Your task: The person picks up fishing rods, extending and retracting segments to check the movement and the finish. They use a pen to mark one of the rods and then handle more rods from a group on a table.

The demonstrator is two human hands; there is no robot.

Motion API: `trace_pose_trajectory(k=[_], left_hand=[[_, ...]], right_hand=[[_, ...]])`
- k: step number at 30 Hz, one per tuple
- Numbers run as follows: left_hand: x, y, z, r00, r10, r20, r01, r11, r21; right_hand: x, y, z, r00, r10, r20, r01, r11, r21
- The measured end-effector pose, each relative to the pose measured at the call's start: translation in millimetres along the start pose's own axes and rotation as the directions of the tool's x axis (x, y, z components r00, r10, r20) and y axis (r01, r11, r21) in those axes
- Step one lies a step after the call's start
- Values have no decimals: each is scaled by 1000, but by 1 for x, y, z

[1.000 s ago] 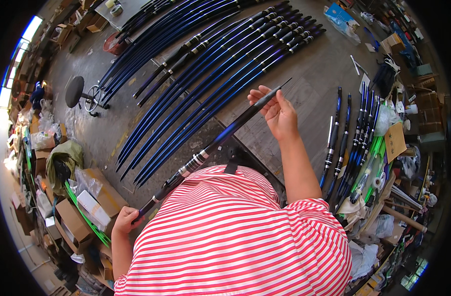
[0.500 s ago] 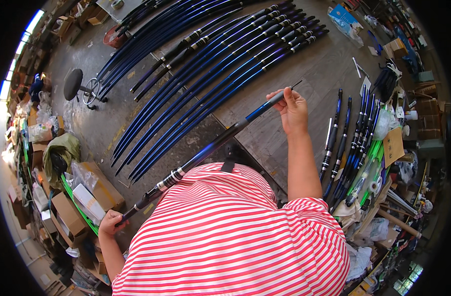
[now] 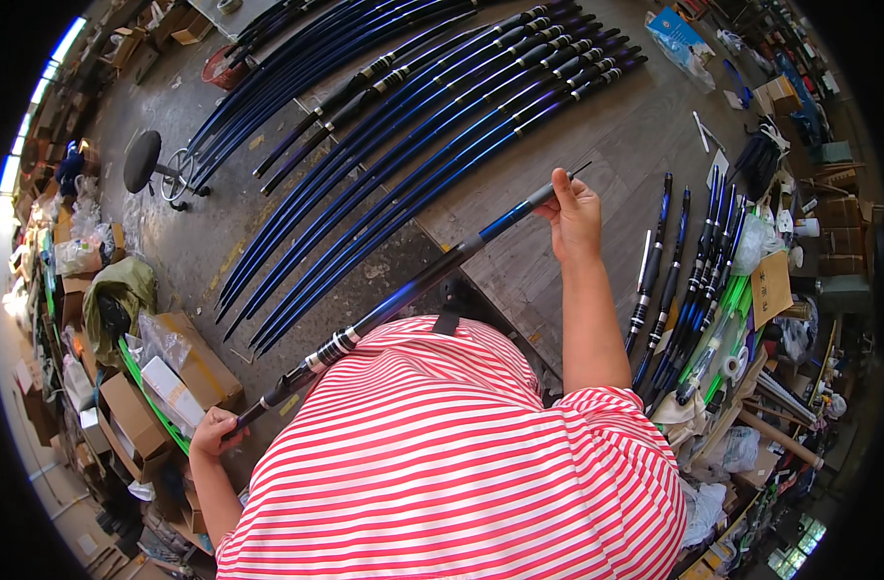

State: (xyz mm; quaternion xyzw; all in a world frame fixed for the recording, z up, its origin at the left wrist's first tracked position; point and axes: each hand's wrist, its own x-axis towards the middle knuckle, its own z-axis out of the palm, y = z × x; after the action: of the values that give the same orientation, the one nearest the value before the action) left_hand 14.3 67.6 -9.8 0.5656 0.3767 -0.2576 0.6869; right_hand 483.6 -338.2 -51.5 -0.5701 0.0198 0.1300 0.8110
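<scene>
A collapsed telescopic fishing rod (image 3: 403,295), black and glossy blue with silver rings near its handle, slants across the front of my striped shirt. My left hand (image 3: 216,432) is closed around its butt end, low on the left. At the upper right my right hand (image 3: 572,215) is closed at the rod's grey far end, thumb up. A thin dark tip pokes out past that thumb. The fingers of the right hand partly hide the rod's end.
Many similar blue rods (image 3: 442,126) lie in rows on the floor ahead. More rods (image 3: 698,280) lie at the right beside green tubes and plastic bags. A black stool (image 3: 143,162) stands at the left. Cardboard boxes (image 3: 132,416) crowd the lower left.
The fingers of my right hand have shifted off the rod's left side, and the thumb now points up. My left hand and the rod have barely moved.
</scene>
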Motion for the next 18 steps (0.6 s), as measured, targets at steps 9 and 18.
trace_pose_trajectory(k=[9,18], left_hand=[[62,29,27,974,211,-84,-186,953,238],[201,154,-5,442,866,-235,-434,435,789]], right_hand=[[-8,16,54,984,74,162,-64,996,-65],[-16,105,-1,990,41,136,79,639,-765]])
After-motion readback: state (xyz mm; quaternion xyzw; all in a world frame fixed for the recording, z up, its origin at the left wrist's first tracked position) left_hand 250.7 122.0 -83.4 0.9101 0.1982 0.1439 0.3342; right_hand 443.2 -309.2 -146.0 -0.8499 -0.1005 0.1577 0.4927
